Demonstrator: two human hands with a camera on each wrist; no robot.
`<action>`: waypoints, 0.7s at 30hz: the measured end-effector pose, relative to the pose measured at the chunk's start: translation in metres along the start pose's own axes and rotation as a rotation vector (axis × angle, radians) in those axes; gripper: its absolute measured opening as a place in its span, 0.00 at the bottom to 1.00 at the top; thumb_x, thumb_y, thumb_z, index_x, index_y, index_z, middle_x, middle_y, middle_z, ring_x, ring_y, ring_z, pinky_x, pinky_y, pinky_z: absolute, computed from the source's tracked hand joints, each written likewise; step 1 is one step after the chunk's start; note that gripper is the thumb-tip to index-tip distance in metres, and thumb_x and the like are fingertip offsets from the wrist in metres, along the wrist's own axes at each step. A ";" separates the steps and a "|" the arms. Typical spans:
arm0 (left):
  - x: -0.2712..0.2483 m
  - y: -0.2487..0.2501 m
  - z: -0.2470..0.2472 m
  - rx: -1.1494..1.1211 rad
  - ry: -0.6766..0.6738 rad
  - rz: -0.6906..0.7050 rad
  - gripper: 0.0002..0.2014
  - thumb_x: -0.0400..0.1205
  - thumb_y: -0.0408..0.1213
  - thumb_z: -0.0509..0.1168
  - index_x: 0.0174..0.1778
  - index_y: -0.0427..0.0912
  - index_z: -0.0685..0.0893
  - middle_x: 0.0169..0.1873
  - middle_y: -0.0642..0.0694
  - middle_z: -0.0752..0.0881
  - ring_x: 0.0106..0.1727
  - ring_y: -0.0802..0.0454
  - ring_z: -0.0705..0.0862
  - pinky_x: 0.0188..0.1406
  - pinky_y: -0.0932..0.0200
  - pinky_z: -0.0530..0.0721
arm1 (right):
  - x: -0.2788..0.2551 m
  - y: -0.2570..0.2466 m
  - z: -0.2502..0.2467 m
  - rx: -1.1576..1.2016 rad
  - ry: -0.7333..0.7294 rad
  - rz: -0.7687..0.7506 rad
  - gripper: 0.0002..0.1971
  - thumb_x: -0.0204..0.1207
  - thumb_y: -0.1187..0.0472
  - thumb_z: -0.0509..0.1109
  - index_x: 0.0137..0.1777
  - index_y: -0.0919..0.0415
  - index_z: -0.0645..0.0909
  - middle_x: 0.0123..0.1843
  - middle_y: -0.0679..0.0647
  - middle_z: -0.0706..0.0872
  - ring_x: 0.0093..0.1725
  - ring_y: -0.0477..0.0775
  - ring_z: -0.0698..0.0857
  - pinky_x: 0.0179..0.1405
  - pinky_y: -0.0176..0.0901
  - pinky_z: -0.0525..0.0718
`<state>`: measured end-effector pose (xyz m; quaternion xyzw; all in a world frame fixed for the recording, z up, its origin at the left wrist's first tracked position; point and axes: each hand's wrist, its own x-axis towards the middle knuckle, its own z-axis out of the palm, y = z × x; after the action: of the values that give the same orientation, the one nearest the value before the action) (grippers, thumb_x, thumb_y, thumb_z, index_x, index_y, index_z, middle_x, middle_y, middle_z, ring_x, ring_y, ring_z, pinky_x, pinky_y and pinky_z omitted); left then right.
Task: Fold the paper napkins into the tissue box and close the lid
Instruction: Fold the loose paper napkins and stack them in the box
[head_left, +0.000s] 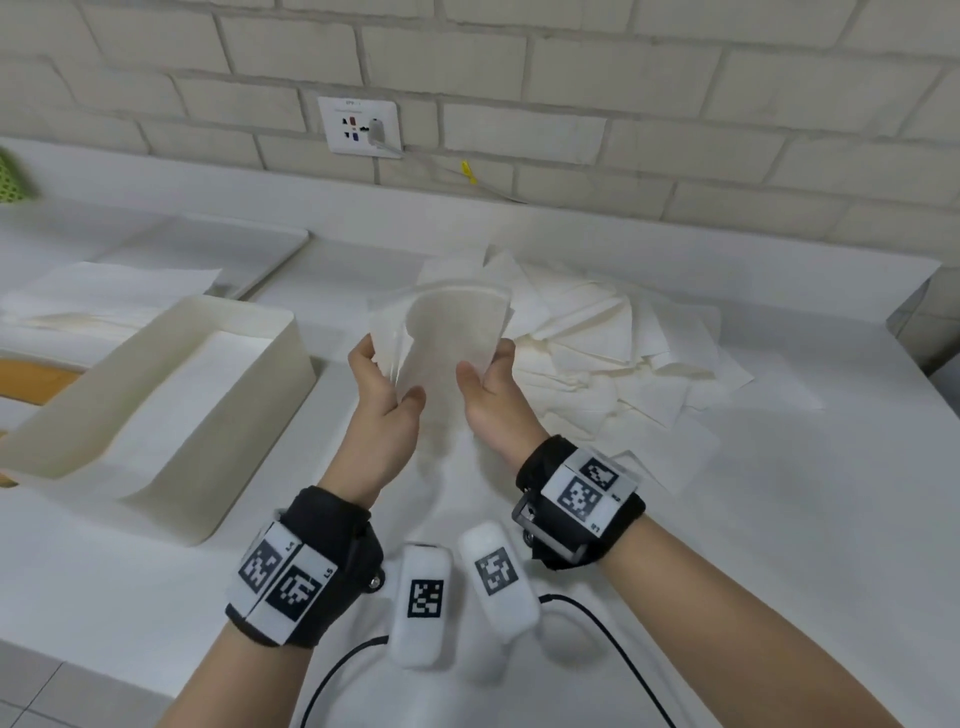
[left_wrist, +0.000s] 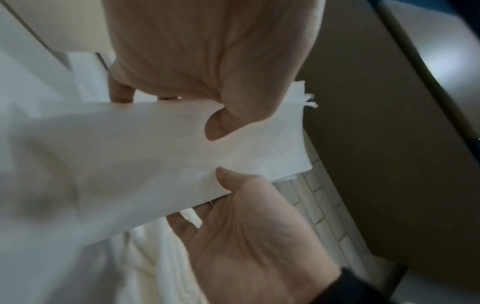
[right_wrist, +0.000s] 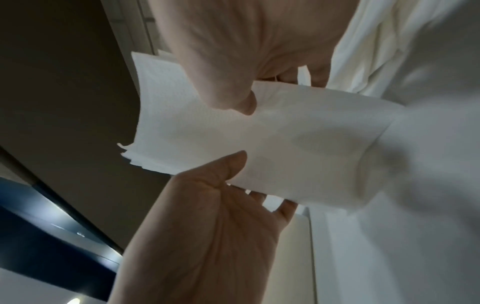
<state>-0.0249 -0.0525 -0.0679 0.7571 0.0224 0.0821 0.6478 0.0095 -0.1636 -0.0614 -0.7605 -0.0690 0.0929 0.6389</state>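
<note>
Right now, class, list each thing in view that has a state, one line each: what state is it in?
Napkin: held up, curved between both hands.
Left hand: pinching the napkin.
Right hand: pinching the napkin.
Box: open, napkins inside.
Lid: off, behind the box.
Pile: loose, unfolded, on the counter.

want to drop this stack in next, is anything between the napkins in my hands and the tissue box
Nothing visible does. The folded napkins are held up between the left hand and right hand, and the open tissue box sits just to their left, with only bare counter between them.
</note>
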 end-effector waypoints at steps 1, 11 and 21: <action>0.001 -0.001 0.001 -0.012 0.027 -0.006 0.26 0.86 0.25 0.51 0.78 0.41 0.48 0.70 0.49 0.68 0.57 0.69 0.76 0.53 0.74 0.74 | 0.001 0.000 0.002 -0.013 0.009 0.008 0.08 0.85 0.65 0.51 0.61 0.59 0.57 0.52 0.51 0.77 0.52 0.49 0.78 0.47 0.33 0.73; 0.007 0.000 -0.004 -0.102 0.077 0.141 0.18 0.87 0.27 0.51 0.66 0.50 0.56 0.61 0.55 0.71 0.58 0.68 0.78 0.54 0.71 0.80 | -0.006 -0.010 -0.006 -0.086 -0.087 -0.004 0.12 0.85 0.64 0.52 0.65 0.59 0.56 0.52 0.48 0.75 0.45 0.43 0.77 0.37 0.26 0.75; 0.011 0.007 -0.001 -0.064 0.011 0.234 0.22 0.84 0.19 0.50 0.65 0.47 0.54 0.64 0.52 0.68 0.61 0.72 0.74 0.58 0.76 0.76 | -0.002 -0.007 -0.006 -0.054 -0.119 -0.094 0.11 0.84 0.65 0.54 0.62 0.59 0.57 0.56 0.48 0.75 0.51 0.43 0.76 0.37 0.16 0.73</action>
<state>-0.0147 -0.0509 -0.0600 0.7330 -0.0654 0.1620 0.6574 0.0088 -0.1689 -0.0529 -0.7664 -0.1448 0.1058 0.6168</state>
